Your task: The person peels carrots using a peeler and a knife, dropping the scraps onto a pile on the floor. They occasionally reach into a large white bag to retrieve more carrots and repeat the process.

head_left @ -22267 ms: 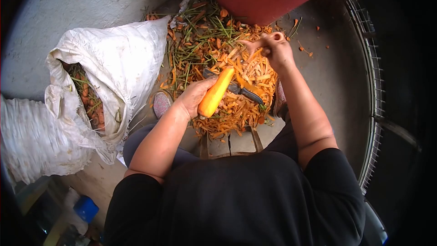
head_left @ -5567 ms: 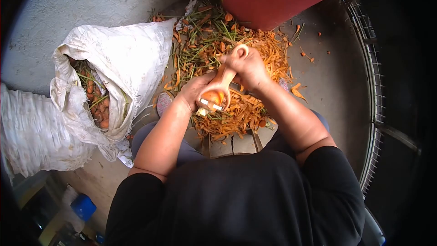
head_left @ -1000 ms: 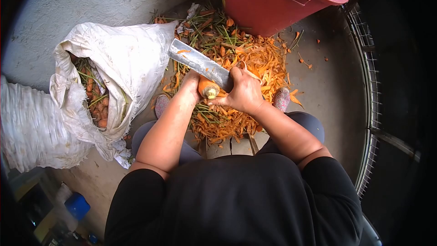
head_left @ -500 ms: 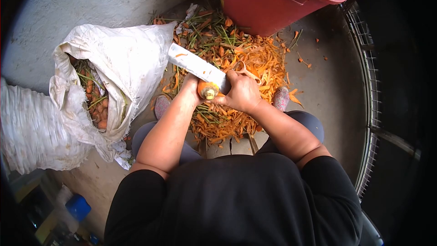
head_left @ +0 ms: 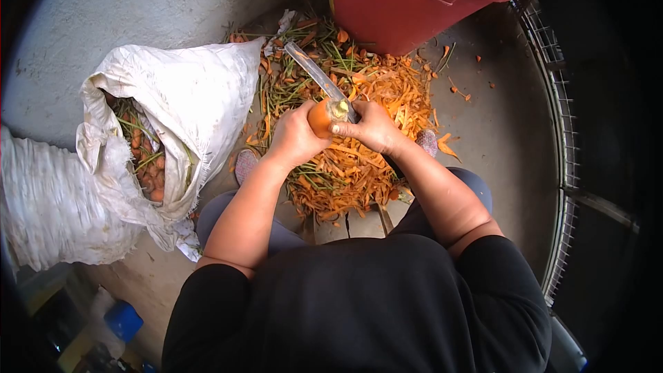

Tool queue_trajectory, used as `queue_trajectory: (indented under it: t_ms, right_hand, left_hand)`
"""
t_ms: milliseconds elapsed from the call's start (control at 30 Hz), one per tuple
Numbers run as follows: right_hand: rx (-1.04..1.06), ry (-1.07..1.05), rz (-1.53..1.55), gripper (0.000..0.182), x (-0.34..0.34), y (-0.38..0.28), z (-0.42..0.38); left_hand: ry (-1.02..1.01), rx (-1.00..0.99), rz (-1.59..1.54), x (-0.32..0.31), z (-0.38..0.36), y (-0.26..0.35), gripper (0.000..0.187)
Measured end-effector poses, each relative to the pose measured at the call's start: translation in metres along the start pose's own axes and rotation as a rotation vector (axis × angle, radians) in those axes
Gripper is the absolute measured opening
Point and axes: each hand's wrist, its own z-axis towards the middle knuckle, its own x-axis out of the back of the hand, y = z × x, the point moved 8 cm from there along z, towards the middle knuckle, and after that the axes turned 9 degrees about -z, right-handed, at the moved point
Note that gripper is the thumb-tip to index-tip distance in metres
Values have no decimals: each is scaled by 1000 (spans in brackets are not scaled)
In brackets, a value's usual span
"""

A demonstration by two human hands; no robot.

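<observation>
A thick orange carrot [head_left: 320,120] with a pale green stem end is gripped by my left hand [head_left: 293,134], its top pointing toward my right. My right hand [head_left: 376,126] is closed round a large knife [head_left: 314,72], and its thumb rests near the carrot's stem end. The wide blade is turned nearly edge-on and slants up and left, beyond the carrot. Most of the knife's handle is hidden by my right hand. Beneath both hands spreads a heap of carrot peelings [head_left: 396,90] with green stalks in it.
On the left lies an open white woven sack [head_left: 186,83] with carrots and stalks inside, beside another white sack [head_left: 55,200]. A red plastic bin [head_left: 394,10] stands at the far side of the heap. Wire mesh [head_left: 565,110] runs along the right. My shoes flank the peelings.
The blade has turned from showing its broad face to nearly edge-on and points more upward. My left hand has raised the carrot slightly and tilted its stem end up and right.
</observation>
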Motion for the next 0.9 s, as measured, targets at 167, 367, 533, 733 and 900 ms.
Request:
queue_trajectory:
  t_ms: [167,367,533,733,900]
  right_hand:
    - [-19,8,-108,75,10,-6,-5]
    - [28,-2,-186,73,9,-9,-5]
    - [117,-62,-210,72,4,-16,-7]
    - [109,-34,-238,69,3,-17,-7]
    - [-71,-21,-127,67,-5,1,-2]
  left_hand:
    - [-74,87,-68,-8,-3,-9,37]
    - [-289,226,-168,-18,-7,-16,37]
    - [-496,264,-245,-27,-13,-12,38]
    - [-520,332,-364,-34,-15,-25,39]
    - [-205,335,10,-19,-5,-34,36]
